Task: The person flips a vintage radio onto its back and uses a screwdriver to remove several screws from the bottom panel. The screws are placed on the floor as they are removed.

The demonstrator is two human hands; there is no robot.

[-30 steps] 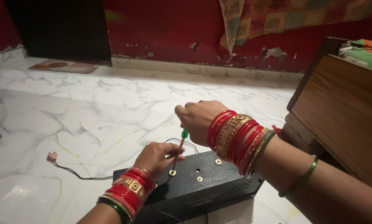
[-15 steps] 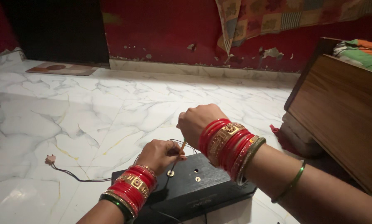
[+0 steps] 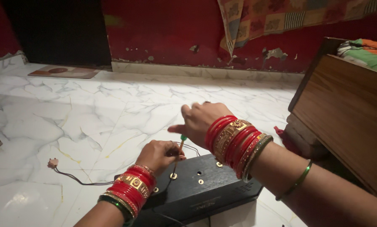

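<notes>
Gripping a green-handled screwdriver [image 3: 179, 152], right hand [image 3: 203, 122] is closing its fingers on the handle top; tip sitting on a screw on the black box [image 3: 205, 191] just below. Left hand [image 3: 158, 154] fingers are pinching the shaft, resting on the box, on marble floor [image 3: 70, 109].

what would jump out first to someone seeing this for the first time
Two hands with stacks of red and gold bangles, low in the middle: the right hand holds a green-handled screwdriver upright, the left hand steadies its shaft. Its tip meets a brass fitting on a black box on the white marble floor.
</notes>
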